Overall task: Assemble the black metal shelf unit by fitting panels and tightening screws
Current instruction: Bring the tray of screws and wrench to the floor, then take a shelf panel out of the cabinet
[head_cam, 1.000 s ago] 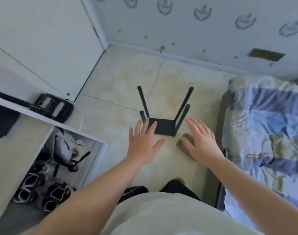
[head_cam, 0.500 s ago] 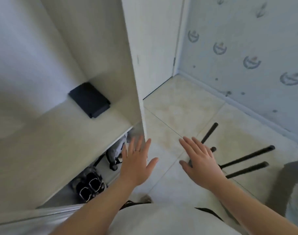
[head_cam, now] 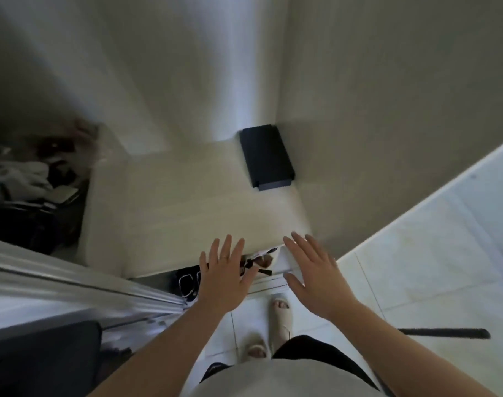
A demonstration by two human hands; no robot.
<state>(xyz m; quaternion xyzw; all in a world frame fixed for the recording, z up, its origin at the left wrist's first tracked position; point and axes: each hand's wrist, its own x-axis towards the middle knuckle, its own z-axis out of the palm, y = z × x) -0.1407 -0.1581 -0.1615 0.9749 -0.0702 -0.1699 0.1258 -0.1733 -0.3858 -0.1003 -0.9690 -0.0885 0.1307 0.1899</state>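
Head view: left hand (head_cam: 222,277) and right hand (head_cam: 313,270) hover flat over shelf edge (head_cam: 187,262).

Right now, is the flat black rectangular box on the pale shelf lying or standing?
Lying flat: the black box rests broad face down on the shelf.

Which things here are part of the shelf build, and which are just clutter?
Job: black rod on the floor; black flat piece on the white ledge, probably a panel; left hand and right hand, both empty.
Clutter: shoes under the ledge; clothes pile at left.
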